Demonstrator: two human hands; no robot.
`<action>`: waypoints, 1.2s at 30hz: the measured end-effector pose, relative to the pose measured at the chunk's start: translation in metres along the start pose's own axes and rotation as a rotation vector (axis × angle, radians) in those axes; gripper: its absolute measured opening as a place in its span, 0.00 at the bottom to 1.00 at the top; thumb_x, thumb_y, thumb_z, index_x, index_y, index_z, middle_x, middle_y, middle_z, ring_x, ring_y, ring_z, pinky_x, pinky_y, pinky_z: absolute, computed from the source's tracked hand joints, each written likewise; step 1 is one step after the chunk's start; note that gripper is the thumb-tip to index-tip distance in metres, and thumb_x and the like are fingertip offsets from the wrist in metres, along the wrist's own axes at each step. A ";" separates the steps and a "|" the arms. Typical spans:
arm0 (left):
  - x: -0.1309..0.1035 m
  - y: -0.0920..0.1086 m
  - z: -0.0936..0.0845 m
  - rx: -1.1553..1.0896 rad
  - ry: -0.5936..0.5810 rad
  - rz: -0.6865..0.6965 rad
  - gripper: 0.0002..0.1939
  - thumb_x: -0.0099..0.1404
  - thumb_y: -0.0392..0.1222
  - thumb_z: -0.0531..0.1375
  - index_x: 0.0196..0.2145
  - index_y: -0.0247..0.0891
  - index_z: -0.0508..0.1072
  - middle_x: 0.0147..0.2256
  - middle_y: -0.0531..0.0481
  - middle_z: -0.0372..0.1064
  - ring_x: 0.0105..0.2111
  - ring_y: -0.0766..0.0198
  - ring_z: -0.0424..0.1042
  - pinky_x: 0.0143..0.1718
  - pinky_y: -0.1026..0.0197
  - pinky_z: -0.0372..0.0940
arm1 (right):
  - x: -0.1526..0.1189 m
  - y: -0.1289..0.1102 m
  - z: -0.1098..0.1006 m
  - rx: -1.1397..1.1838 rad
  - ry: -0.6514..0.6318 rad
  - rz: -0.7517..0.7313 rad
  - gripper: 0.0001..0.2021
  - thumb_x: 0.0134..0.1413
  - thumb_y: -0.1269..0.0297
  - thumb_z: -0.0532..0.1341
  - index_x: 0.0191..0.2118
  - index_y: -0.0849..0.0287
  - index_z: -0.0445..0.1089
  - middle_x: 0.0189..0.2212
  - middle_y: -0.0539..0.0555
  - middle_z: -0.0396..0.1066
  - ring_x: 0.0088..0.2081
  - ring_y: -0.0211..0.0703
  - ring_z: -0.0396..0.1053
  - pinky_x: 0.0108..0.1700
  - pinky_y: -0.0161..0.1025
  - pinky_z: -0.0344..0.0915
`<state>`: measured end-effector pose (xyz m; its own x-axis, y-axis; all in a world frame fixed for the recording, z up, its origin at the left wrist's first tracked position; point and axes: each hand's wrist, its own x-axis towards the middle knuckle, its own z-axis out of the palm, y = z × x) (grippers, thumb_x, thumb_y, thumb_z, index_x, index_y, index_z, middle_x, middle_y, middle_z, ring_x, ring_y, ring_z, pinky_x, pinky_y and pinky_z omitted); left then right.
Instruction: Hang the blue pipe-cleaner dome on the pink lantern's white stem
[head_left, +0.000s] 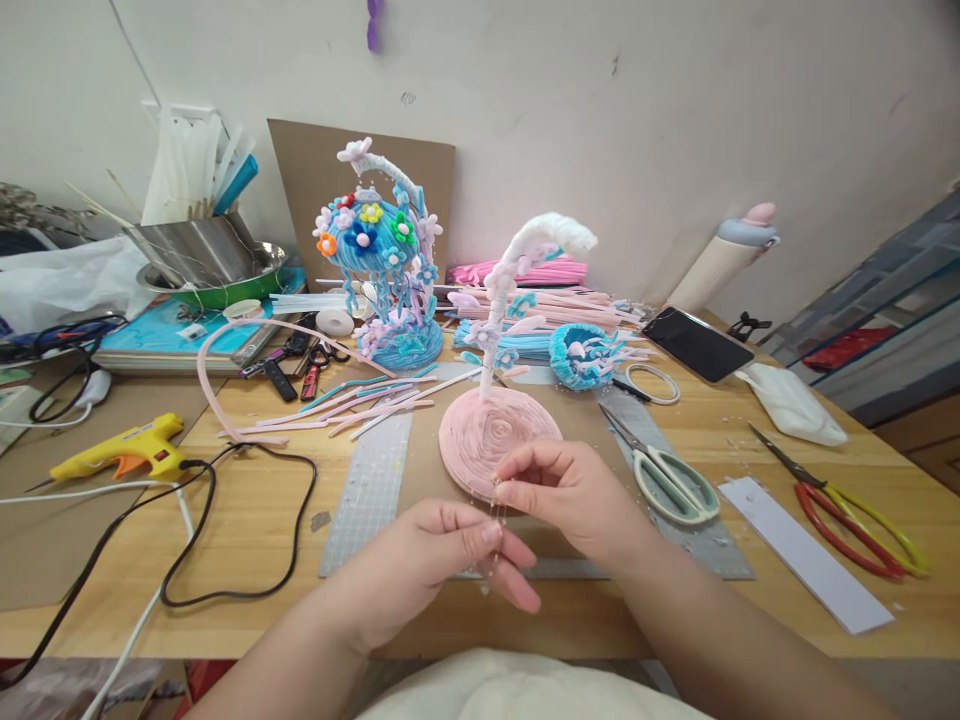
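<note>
A thin strand of small clear beads (493,566) hangs between my hands. The thumb and fingertips of my right hand (574,492) pinch its upper part, in front of the pink coiled disc (501,430). Lower and to the left, my left hand (450,545) has its thumb against the strand, with other fingers stretched out beneath. From the disc rises a white wrapped stem (499,300), curved over at the top, with pastel flowers and leaves on it. A blue fuzzy cap (581,357) lies on its side behind the disc, to the right.
A decorated blue flower lamp (375,240) stands behind. Green-handled scissors (671,485), a white strip (806,555) and red-and-yellow-handled scissors (847,520) lie right. A yellow glue gun (124,450) and looping black cable (300,540) are left. Pipe cleaners (375,400) lie beyond the mat (360,500).
</note>
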<state>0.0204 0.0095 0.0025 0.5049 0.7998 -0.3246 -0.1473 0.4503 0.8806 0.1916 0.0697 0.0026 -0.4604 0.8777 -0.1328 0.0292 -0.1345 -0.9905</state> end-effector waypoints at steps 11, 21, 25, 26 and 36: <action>-0.004 -0.008 -0.005 -0.141 -0.033 -0.062 0.16 0.64 0.49 0.56 0.35 0.35 0.79 0.31 0.43 0.80 0.35 0.59 0.77 0.44 0.61 0.63 | 0.005 0.002 -0.006 0.151 0.079 0.015 0.10 0.36 0.62 0.72 0.26 0.60 0.74 0.21 0.47 0.70 0.23 0.32 0.64 0.26 0.31 0.60; -0.005 -0.008 -0.007 -0.241 -0.015 -0.076 0.17 0.65 0.46 0.55 0.29 0.33 0.78 0.29 0.42 0.78 0.32 0.59 0.76 0.42 0.59 0.64 | 0.005 0.006 -0.008 0.155 0.082 0.002 0.09 0.39 0.62 0.72 0.27 0.59 0.74 0.21 0.45 0.69 0.22 0.30 0.61 0.26 0.31 0.57; -0.006 -0.009 -0.007 -0.197 0.020 -0.039 0.17 0.65 0.45 0.55 0.25 0.34 0.75 0.25 0.45 0.76 0.30 0.61 0.74 0.40 0.60 0.62 | 0.005 0.006 -0.007 0.161 0.068 -0.001 0.09 0.38 0.62 0.72 0.27 0.59 0.74 0.21 0.45 0.69 0.22 0.30 0.61 0.27 0.31 0.58; -0.007 -0.010 -0.008 -0.193 0.021 -0.031 0.16 0.65 0.45 0.54 0.25 0.34 0.74 0.25 0.45 0.75 0.30 0.61 0.73 0.40 0.60 0.62 | 0.006 0.006 -0.007 0.161 0.065 -0.003 0.09 0.38 0.62 0.72 0.27 0.59 0.74 0.21 0.46 0.69 0.23 0.30 0.62 0.27 0.31 0.59; -0.016 -0.019 -0.009 0.237 0.192 0.000 0.17 0.62 0.53 0.56 0.31 0.36 0.74 0.20 0.54 0.68 0.25 0.67 0.65 0.33 0.66 0.58 | -0.004 0.004 -0.006 -0.073 0.059 -0.169 0.06 0.41 0.63 0.69 0.27 0.58 0.75 0.21 0.48 0.67 0.26 0.36 0.63 0.28 0.34 0.61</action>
<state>0.0075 -0.0079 -0.0122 0.3312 0.8704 -0.3643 0.0668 0.3635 0.9292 0.1985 0.0683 -0.0006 -0.4113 0.9108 0.0359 0.0214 0.0490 -0.9986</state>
